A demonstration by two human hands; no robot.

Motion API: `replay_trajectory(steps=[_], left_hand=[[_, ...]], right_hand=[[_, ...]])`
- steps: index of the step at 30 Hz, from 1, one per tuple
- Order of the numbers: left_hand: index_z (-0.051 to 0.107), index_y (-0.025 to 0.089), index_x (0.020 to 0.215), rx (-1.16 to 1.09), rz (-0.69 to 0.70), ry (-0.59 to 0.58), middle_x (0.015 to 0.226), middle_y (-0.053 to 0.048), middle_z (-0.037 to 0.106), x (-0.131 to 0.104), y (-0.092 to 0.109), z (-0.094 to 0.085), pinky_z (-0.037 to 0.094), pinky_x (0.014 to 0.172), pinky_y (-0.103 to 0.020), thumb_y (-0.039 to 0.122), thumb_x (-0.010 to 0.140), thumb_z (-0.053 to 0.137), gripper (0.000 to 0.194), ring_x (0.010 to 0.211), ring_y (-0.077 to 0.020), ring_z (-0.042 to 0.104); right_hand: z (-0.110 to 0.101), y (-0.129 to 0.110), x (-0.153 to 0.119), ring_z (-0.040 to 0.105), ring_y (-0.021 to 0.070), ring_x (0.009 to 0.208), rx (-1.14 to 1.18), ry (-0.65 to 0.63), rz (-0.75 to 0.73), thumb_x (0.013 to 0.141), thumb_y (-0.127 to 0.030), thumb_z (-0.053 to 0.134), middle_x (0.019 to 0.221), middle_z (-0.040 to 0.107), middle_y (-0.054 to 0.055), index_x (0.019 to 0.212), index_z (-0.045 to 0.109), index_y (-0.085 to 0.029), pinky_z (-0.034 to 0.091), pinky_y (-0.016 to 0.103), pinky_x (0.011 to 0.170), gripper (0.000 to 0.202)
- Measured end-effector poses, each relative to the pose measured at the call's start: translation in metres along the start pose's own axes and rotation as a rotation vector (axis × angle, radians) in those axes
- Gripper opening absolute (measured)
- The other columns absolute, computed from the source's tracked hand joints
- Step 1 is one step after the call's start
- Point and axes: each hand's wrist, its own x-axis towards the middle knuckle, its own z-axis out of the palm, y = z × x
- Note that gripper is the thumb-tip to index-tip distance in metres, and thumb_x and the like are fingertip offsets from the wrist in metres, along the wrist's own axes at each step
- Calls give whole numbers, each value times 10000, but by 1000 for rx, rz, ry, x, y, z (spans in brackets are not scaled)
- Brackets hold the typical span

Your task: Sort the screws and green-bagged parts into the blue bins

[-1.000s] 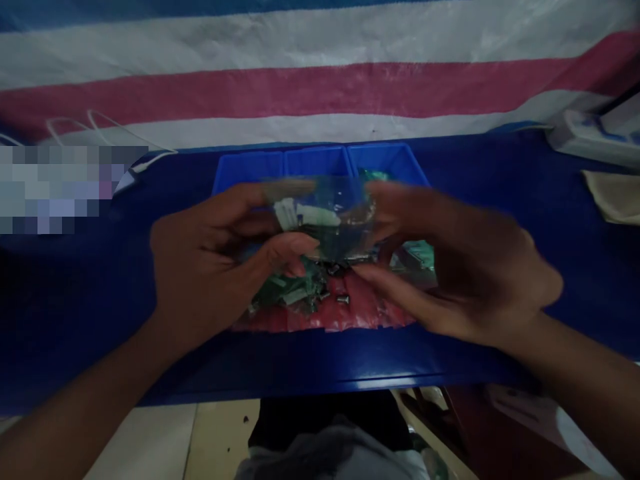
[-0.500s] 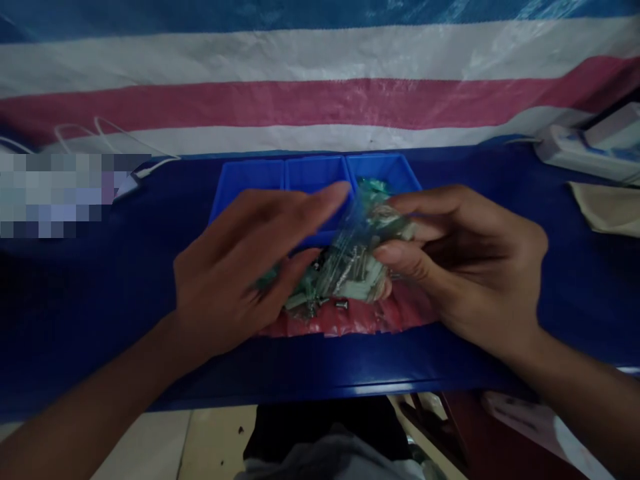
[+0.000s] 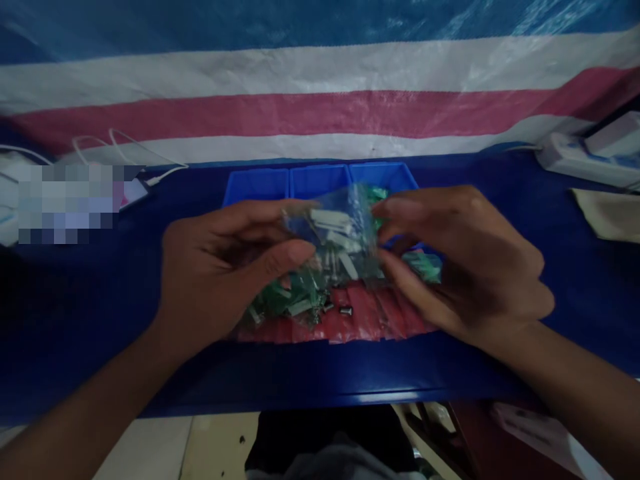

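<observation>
A clear plastic bag (image 3: 333, 243) with white plastic wall plugs and metal screws inside is pinched at its left side between the thumb and fingers of my left hand (image 3: 220, 273). My right hand (image 3: 470, 253) is at the bag's right edge, slightly blurred. Its thumb and forefinger are apart, with a gap showing between them, and whether the tips touch the bag is unclear. Under my hands lie green-tinted bags of parts (image 3: 290, 297) on a row of red plastic packets (image 3: 360, 320). A loose screw (image 3: 345, 311) rests on the red packets.
A blue three-compartment bin (image 3: 320, 180) stands behind my hands, green bags in its right compartment. A power strip (image 3: 575, 160) and a beige cloth-like piece (image 3: 605, 213) are at the right. White cables (image 3: 165, 175) lie at the left. A striped tarp (image 3: 320, 67) hangs behind the blue table (image 3: 300, 380).
The bag has shifted from my right hand's grip to my left hand's and has been turned flatter toward me. My left fingers have closed on it; my right fingers have spread apart.
</observation>
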Motion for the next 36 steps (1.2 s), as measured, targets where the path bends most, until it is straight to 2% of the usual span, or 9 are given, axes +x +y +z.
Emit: replay_trajectory(steps=[3, 7, 11, 15, 19, 25, 28, 31, 36], left_hand=[[774, 369, 1296, -108, -59, -147, 748, 58, 773, -3, -4, 2, 625, 576, -216, 325, 878, 882, 434, 606, -141, 708], [763, 354, 1299, -159, -76, -147, 752, 38, 789, -2, -3, 2, 614, 558, -203, 358, 995, 755, 304, 568, -133, 706], [772, 309, 1211, -112, -109, -56, 766, 21, 802, 5, 0, 0, 615, 590, -201, 346, 1000, 743, 217, 617, -142, 723], [766, 259, 1152, -82, -106, -28, 731, 9, 788, 10, -1, -2, 605, 551, -223, 378, 969, 763, 218, 586, -158, 710], [760, 264, 1147, -38, -73, -40, 738, 7, 791, 10, -3, -1, 620, 557, -249, 399, 965, 762, 227, 592, -172, 717], [771, 277, 1142, -1, -26, -29, 751, 13, 793, 8, -7, -1, 635, 580, -257, 373, 983, 739, 188, 627, -180, 738], [779, 292, 1140, 20, 17, -26, 769, 23, 797, 8, -9, -1, 630, 581, -246, 349, 988, 739, 167, 620, -167, 733], [787, 295, 1115, 38, 31, -10, 770, 26, 796, 8, -9, -1, 626, 582, -237, 322, 995, 732, 134, 619, -156, 727], [792, 291, 1089, 60, -7, -6, 751, 35, 789, 8, -9, 0, 634, 599, -247, 327, 993, 730, 120, 615, -154, 721]], right_hand=[[-1, -2, 2, 739, 245, 1121, -67, -11, -32, 956, -100, 727, 1360, 706, 59, 1189, 800, -354, 679, 377, 818, 353], [-2, 5, 4, 769, 288, 1061, -73, 39, -9, 978, -117, 678, 1233, 781, 50, 1142, 826, -352, 660, 447, 826, 322], [-9, 38, 8, 778, 311, 884, -60, 132, 323, 986, -302, 732, 963, 801, 21, 1303, 753, -369, 637, 487, 811, 325], [-19, 76, 10, 751, 270, 696, -14, -29, 491, 915, -385, 803, 777, 778, 20, 1276, 767, -275, 575, 399, 627, 378], [-16, 91, 4, 714, 239, 706, -124, -151, 308, 938, -372, 762, 839, 804, 50, 953, 841, -259, 532, 385, 637, 138], [-11, 77, 4, 621, 264, 867, -309, -219, 151, 1037, -511, 642, 926, 728, 90, 749, 813, -257, 499, 501, 847, 419], [-19, 59, 11, 631, 255, 844, -234, -236, 54, 1034, -528, 648, 875, 725, 73, 889, 826, -259, 514, 439, 786, 353], [-28, 38, 14, 712, 225, 803, -28, -507, -66, 967, -542, 750, 922, 779, 49, 1293, 750, -241, 543, 362, 714, 444], [-28, 25, 9, 681, 197, 616, -253, -654, -172, 980, -201, 665, 790, 748, 38, 1417, 677, -202, 443, 335, 559, 437]])
